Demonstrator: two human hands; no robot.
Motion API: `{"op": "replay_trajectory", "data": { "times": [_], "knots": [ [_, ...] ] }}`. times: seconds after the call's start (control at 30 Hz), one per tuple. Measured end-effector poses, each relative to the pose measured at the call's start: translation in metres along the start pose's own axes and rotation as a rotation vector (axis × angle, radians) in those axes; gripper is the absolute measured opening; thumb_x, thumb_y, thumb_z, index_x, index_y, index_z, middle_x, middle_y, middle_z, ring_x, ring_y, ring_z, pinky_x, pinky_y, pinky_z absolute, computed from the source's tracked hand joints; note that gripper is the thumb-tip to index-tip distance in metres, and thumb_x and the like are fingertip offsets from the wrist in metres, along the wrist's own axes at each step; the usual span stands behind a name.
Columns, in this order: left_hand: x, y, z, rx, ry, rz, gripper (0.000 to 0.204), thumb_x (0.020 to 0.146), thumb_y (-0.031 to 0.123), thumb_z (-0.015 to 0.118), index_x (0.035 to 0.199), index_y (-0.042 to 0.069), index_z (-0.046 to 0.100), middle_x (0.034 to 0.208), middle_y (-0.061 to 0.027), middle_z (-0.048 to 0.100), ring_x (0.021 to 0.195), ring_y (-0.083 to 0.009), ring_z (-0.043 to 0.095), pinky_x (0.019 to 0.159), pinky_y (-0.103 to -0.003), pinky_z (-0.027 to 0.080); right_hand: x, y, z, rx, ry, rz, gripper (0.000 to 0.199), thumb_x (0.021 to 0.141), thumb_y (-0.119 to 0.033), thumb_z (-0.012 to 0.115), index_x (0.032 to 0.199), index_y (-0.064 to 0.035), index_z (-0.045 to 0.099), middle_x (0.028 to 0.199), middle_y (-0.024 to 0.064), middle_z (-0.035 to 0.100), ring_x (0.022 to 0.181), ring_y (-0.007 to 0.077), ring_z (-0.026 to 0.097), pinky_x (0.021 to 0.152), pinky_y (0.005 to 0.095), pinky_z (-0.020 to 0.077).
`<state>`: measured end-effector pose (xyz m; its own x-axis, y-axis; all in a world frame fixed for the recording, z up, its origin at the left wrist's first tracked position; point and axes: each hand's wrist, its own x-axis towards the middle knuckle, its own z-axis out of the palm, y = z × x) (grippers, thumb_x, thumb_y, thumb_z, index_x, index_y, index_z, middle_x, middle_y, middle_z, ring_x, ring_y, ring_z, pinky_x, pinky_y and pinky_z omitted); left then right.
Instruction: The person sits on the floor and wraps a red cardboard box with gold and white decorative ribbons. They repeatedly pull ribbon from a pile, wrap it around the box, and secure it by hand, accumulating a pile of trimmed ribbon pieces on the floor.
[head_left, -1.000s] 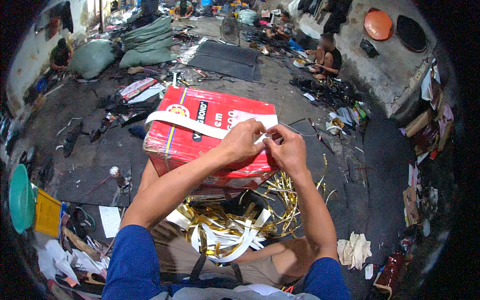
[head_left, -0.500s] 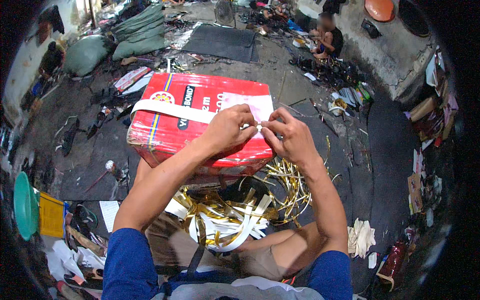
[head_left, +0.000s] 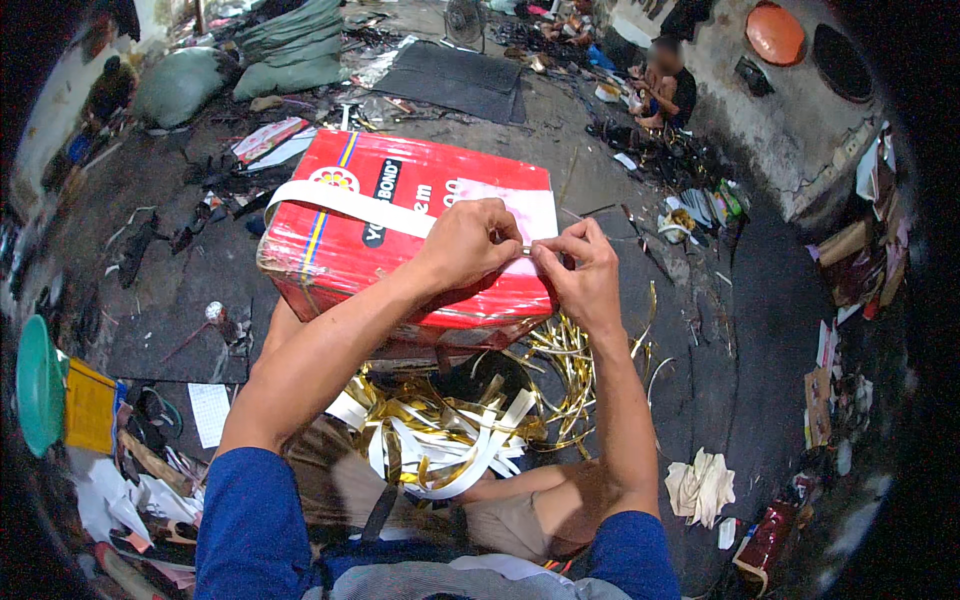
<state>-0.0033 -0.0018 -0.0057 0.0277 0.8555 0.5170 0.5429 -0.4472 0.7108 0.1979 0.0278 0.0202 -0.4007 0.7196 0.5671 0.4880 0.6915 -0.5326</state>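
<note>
Two bare hands are met over the near right part of a red carton [head_left: 400,240], which is propped in front of the seated person's knees. Nearest the camera, a loose heap of gold and white strap offcuts [head_left: 450,430] is seen lying between the legs and the carton's foot. Above it, the left hand [head_left: 470,243] is closed in a pinch on the end of a white packing strap [head_left: 350,205], and the right hand [head_left: 583,270] is pinched against it from the other side; something small and metallic appears to be held between the fingertips, though it cannot be told whether it is a clip. The strap is laid slantwise over the carton's top, from its far left edge to the hands. The step in hand is judged to be the joining of the strap's ends; tension would have to be kept while the joint is closed. Farther off, green sacks [head_left: 250,65] and a dark mat [head_left: 455,75] are seen on the littered floor, and another person [head_left: 665,90] is seated by the far wall.
</note>
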Motion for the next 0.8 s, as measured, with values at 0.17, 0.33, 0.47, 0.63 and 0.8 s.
{"op": "replay_trajectory", "data": {
  "times": [0.17,0.33,0.47,0.63,0.8],
  "knots": [
    [0.011,0.005,0.0,0.093,-0.027,-0.009,0.015,0.077,0.015,0.074,0.081,0.0,0.074,0.081,-0.0153,0.072,0.074,-0.0263,0.071,0.069,-0.038,0.056,0.004,0.024,0.018,0.176,-0.056,0.219,0.017,0.078,-0.016,0.075,0.084,-0.0009,0.071,0.072,0.0091,0.063,0.067,0.019,0.058,0.063,0.0349,0.0474],
    [0.03,0.014,-0.01,0.24,-0.256,-0.028,0.015,0.076,0.015,0.071,0.08,0.002,0.075,0.08,-0.02,0.072,0.075,-0.0362,0.072,0.073,-0.045,0.058,0.011,0.028,0.019,0.404,-0.096,0.385,0.017,0.074,-0.009,0.073,0.089,-0.0044,0.068,0.058,-0.0038,0.045,0.056,0.007,0.042,0.052,0.0276,0.0346],
    [0.036,-0.002,-0.014,0.143,-0.283,0.221,0.015,0.076,0.014,0.072,0.083,0.0,0.075,0.079,-0.0171,0.069,0.07,-0.0308,0.068,0.067,-0.041,0.054,0.001,0.038,0.03,0.473,0.054,0.328,0.02,0.082,-0.013,0.075,0.097,-0.0079,0.062,0.065,-0.006,0.047,0.058,0.0043,0.04,0.052,0.0251,0.0325],
    [0.036,-0.004,0.001,-0.016,-0.182,0.203,0.013,0.077,0.012,0.074,0.08,0.0,0.073,0.076,-0.0155,0.07,0.068,-0.0265,0.069,0.065,-0.038,0.055,-0.004,0.043,0.026,0.557,0.064,0.444,0.03,0.099,-0.033,0.068,0.088,-0.0063,0.059,0.069,-0.0005,0.054,0.063,0.007,0.044,0.057,0.0284,0.0367],
    [0.032,0.003,0.024,-0.142,-0.118,0.102,0.01,0.082,0.009,0.077,0.079,0.0,0.072,0.074,-0.0074,0.068,0.065,-0.014,0.062,0.06,-0.03,0.051,-0.014,0.058,0.031,0.478,0.043,0.3,0.035,0.104,-0.032,0.06,0.081,-0.007,0.054,0.066,-0.0024,0.047,0.061,0.0077,0.039,0.055,0.0298,0.036]
  ]
}}
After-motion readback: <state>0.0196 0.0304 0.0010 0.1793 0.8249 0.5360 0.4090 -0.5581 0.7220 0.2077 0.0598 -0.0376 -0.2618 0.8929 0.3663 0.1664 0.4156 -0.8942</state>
